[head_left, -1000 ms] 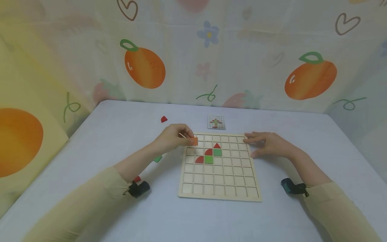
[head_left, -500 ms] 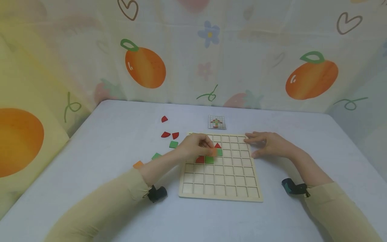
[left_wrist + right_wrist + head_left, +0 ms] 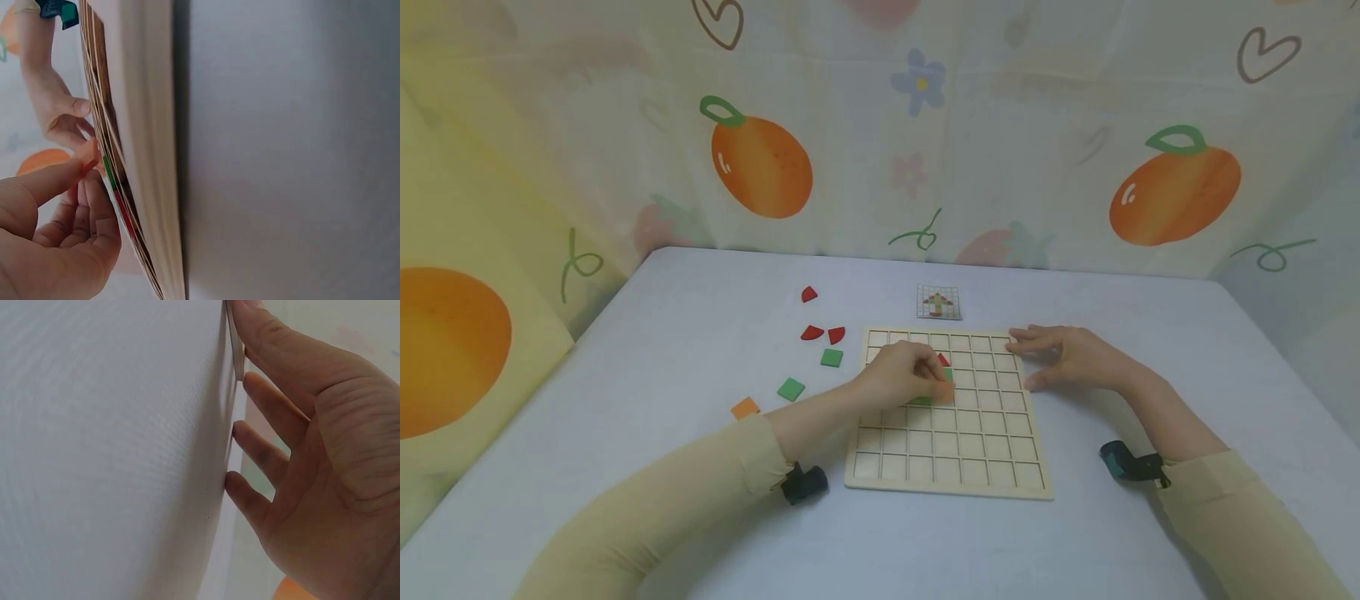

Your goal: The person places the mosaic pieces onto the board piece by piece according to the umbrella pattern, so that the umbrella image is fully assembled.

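My left hand [image 3: 893, 377] pinches an orange square tile [image 3: 944, 393] between thumb and fingers, over the gridded wooden board [image 3: 947, 490]. In the left wrist view that tile [image 3: 91, 154] is close to the board's face; whether it touches is unclear. Beside the fingertips, a red triangle [image 3: 943, 360] and parts of green tiles [image 3: 921, 401] lie in the grid. The hand hides the red pieces to its left in the head view; a red edge [image 3: 124, 214] shows in the left wrist view. My right hand [image 3: 1078, 358] rests at the board's right edge, fingers extended and loosely spread.
Left of the board lie loose red quarter-round pieces [image 3: 812, 332], green squares [image 3: 791, 389] and an orange square [image 3: 745, 407] by the left sleeve. A small pattern card [image 3: 938, 302] lies behind the board. A printed curtain [image 3: 1000, 125] hangs behind the white table [image 3: 760, 533].
My left hand has carried the orange tile from the board's upper left rightward and toward me, to just below the green tile under the red triangle. The right hand has stayed in place.
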`<state>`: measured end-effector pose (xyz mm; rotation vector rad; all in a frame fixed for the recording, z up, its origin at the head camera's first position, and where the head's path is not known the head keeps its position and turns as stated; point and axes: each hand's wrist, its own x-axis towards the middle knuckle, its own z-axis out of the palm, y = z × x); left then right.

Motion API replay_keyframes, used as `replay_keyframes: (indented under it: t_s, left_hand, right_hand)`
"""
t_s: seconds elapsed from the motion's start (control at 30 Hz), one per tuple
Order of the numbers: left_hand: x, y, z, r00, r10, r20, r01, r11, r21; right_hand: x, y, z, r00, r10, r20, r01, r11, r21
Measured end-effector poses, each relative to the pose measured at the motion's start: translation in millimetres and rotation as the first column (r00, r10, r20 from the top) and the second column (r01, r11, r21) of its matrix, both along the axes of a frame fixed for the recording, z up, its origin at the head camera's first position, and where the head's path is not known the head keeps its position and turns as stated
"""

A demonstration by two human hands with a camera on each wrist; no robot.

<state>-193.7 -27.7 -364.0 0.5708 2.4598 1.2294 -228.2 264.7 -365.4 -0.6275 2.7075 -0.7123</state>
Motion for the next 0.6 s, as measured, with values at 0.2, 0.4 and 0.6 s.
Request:
replay_keyframes:
  t_s: [0.2, 0.4, 0.6]
  left_hand:
    - [1.2, 2.8, -1.2, 1.0, 0.012, -0.023, -0.013, 1.0, -0.029]
    - [1.4, 4.8, -2.0, 0.997, 0.004, -0.073, -0.009, 0.998, -0.067]
    - [3.2, 6.3, -2.0, 0.995, -0.008, -0.095, 0.001, 0.997, -0.08]
  right_hand:
    - [-1.0, 0.3, -1.1, 1.0, 0.004, -0.004, -0.004, 1.0, 0.0]
    - [-2.3, 1.0, -1.1, 1.0, 0.007, -0.008, -0.007, 1.0, -0.011]
    - [-1.4, 1.4, -0.8, 1.0, 0.002, -0.003, -0.002, 1.0, -0.005]
